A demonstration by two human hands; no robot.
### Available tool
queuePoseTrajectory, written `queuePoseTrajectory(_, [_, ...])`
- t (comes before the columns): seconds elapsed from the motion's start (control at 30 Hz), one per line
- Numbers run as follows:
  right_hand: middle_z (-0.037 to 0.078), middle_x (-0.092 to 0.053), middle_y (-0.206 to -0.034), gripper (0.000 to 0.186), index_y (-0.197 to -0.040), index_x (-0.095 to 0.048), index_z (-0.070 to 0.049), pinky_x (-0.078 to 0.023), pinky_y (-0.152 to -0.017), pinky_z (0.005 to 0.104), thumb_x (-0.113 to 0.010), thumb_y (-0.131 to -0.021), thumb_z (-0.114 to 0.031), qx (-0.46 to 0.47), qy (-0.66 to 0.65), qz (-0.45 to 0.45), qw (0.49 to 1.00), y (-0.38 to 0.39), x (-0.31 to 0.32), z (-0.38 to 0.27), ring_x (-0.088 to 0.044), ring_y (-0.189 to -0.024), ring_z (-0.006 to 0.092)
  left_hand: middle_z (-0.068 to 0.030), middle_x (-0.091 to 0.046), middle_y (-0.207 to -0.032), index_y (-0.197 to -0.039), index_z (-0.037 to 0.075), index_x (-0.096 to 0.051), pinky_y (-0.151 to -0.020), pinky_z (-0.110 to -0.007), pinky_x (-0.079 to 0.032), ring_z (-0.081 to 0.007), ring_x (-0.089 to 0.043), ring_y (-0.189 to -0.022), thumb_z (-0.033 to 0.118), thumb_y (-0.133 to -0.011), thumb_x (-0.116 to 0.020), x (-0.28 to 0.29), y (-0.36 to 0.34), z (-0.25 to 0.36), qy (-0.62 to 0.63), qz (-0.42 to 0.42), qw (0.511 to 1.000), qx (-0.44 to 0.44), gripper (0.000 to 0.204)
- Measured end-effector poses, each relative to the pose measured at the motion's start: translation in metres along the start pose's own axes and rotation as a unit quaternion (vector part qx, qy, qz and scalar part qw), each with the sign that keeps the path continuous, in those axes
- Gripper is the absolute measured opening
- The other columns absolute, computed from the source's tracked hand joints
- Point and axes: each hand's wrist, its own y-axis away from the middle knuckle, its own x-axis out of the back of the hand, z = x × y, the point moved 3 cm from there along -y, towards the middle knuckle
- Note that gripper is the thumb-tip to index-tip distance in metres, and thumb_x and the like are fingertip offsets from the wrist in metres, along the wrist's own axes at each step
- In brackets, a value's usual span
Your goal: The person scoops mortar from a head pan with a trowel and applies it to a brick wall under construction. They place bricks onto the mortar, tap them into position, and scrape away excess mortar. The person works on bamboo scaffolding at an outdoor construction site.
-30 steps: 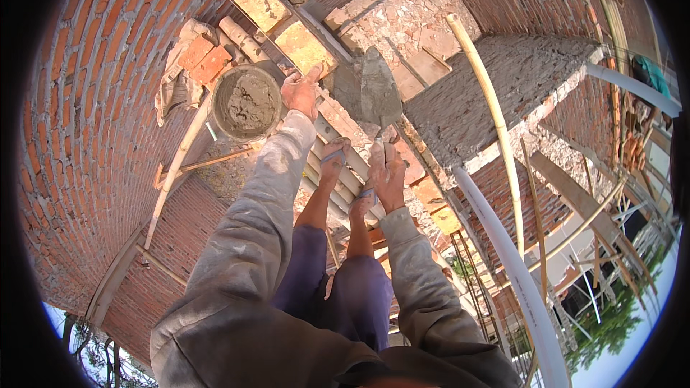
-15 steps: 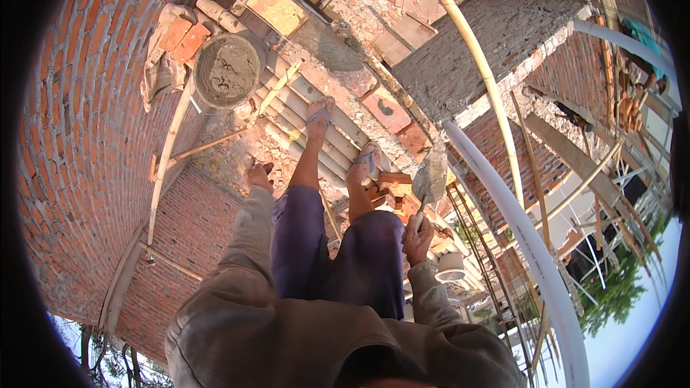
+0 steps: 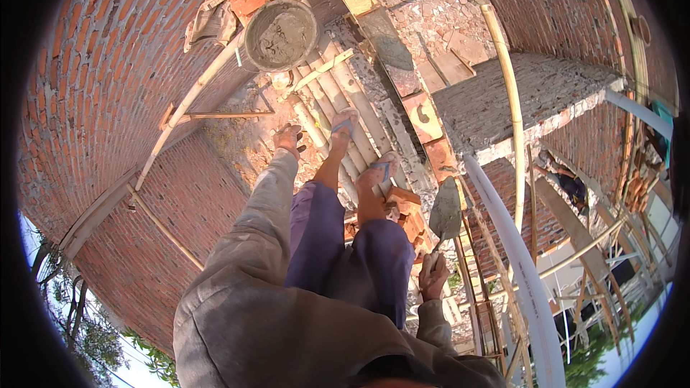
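My left hand (image 3: 288, 141) hangs open above the rubble floor, left of my feet, its fingers apart. My right hand (image 3: 434, 274) grips the handle of a trowel (image 3: 445, 212), its blade smeared with grey mortar, at the lower right beside loose red bricks (image 3: 407, 212). A bucket of wet mortar (image 3: 282, 37) stands up ahead on the left, by more bricks (image 3: 253, 0) on a crumpled sack. A row of laid bricks (image 3: 422, 118) runs diagonally past my feet, with a grey mortar patch (image 3: 388, 47) along its upper part.
My sandalled feet stand on bamboo poles (image 3: 334, 90). A brick wall (image 3: 93, 72) curves along the left. Bamboo props (image 3: 507, 65), a white pipe (image 3: 514, 248) and a rough concrete ledge (image 3: 517, 93) are at the right, with scaffolding (image 3: 596, 266) farther out.
My left hand moved down from the laid bricks, then slightly upward, its fingers opening. My right hand and trowel moved down and right. The whole view has shifted.
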Motion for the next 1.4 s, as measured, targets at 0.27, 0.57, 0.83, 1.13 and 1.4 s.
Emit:
queuePoseTrajectory(0.27, [0.012,-0.055,-0.076,0.023,-0.094,-0.055,0.0,-0.041,-0.059,0.0411,-0.069,-0.106,-0.013,-0.101,0.029,-0.143,0.984,-0.002,-0.027,0.011,-0.052,-0.065,0.0188,-0.0126,-0.057,-0.113,-0.126,0.005,-0.064,-0.088,-0.061,-0.058,-0.0298,-0.06,-0.104,0.021,-0.09,-0.082,0.002,-0.137,0.139,0.113,0.101,0.986,-0.073,0.042])
queuePoseTrajectory(0.57, [0.014,-0.052,-0.07,0.024,-0.088,-0.053,0.0,-0.038,-0.056,0.0452,-0.068,-0.104,-0.012,-0.112,0.032,-0.146,0.982,-0.002,-0.053,0.019,-0.05,-0.06,0.0296,-0.0204,-0.06,-0.142,-0.151,0.015,-0.055,-0.102,-0.069,-0.049,-0.0347,-0.053,-0.14,0.028,-0.094,-0.075,0.006,-0.238,0.261,0.046,0.018,0.977,-0.207,0.061])
queuePoseTrajectory(0.83, [0.009,-0.048,-0.06,0.023,-0.09,-0.052,-0.001,-0.036,-0.05,0.0384,-0.068,-0.104,-0.009,-0.105,-0.01,-0.125,0.986,-0.015,-0.069,0.014,-0.05,-0.052,0.0173,-0.0198,-0.064,-0.133,-0.127,0.013,-0.065,-0.088,-0.053,-0.055,-0.0355,-0.067,-0.112,0.035,-0.095,-0.068,-0.005,-0.226,0.225,0.026,0.03,0.997,-0.065,0.039])
queuePoseTrajectory(1.13, [0.013,-0.044,-0.06,0.022,-0.093,-0.055,0.0,-0.035,-0.052,0.046,-0.072,-0.101,-0.01,-0.154,-0.049,-0.119,0.98,-0.003,-0.067,0.012,-0.043,-0.049,0.0321,-0.0005,-0.049,-0.075,-0.1,0.013,-0.066,-0.068,-0.042,-0.047,-0.0159,-0.05,-0.069,0.034,-0.101,-0.074,-0.022,-0.129,0.271,0.186,0.187,0.95,-0.166,0.023])
queuePoseTrajectory(1.4, [0.012,-0.057,-0.068,0.021,-0.09,-0.056,-0.005,-0.043,-0.056,0.0425,-0.073,-0.099,-0.015,-0.058,-0.028,-0.122,0.99,-0.022,-0.04,-0.029,-0.058,-0.058,0.0284,0.0051,-0.042,-0.064,-0.096,0.015,-0.063,-0.051,-0.034,-0.028,-0.0129,-0.032,-0.049,0.024,-0.092,-0.081,-0.082,0.016,0.259,0.1,-0.116,0.972,-0.177,0.021])
